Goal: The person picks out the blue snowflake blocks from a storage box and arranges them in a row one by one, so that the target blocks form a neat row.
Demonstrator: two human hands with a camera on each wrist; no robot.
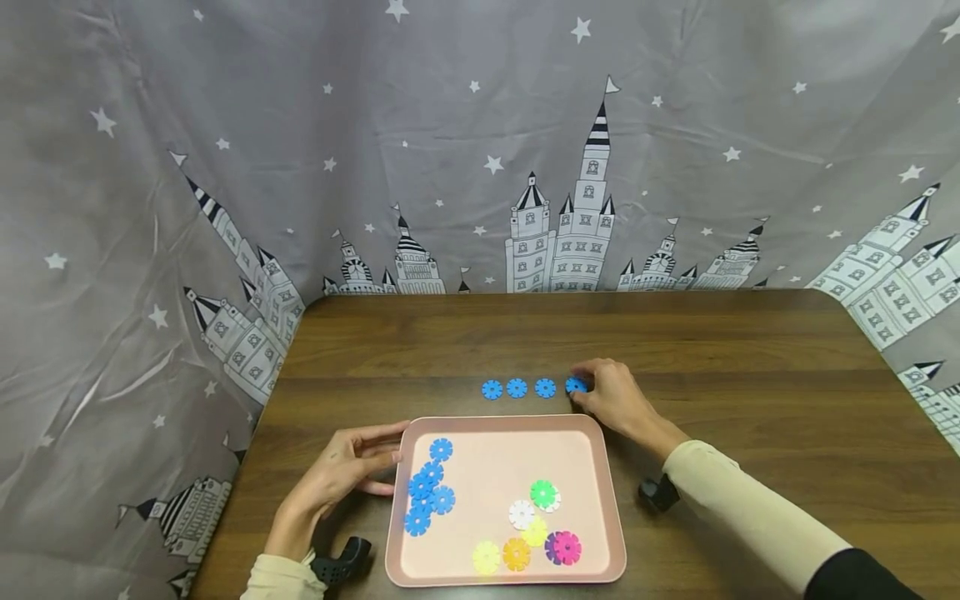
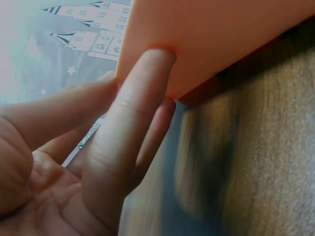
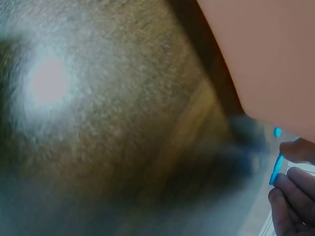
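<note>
My right hand [image 1: 617, 402] pinches a blue notched disc [image 1: 575, 385] between thumb and fingers, just behind the tray's far right corner. In the right wrist view this blue disc [image 3: 276, 169] stands edge-on between the fingertips. To its left, three more blue discs [image 1: 545, 388] lie spaced in a row on the table. My left hand [image 1: 345, 467] touches the left side of a pink tray [image 1: 505, 423] with extended fingers [image 2: 130, 113] against its outer wall. A heap of blue discs [image 1: 423, 492] lies at the tray's left.
Discs of other colours share the tray's near right part: green [image 1: 543, 494], white [image 1: 521, 515], yellow [image 1: 486, 558], orange [image 1: 516, 554], pink [image 1: 567, 547] and purple. The brown wooden table [image 1: 750, 375] extends to a grey castle-print curtain [image 1: 450, 125] behind and at the sides.
</note>
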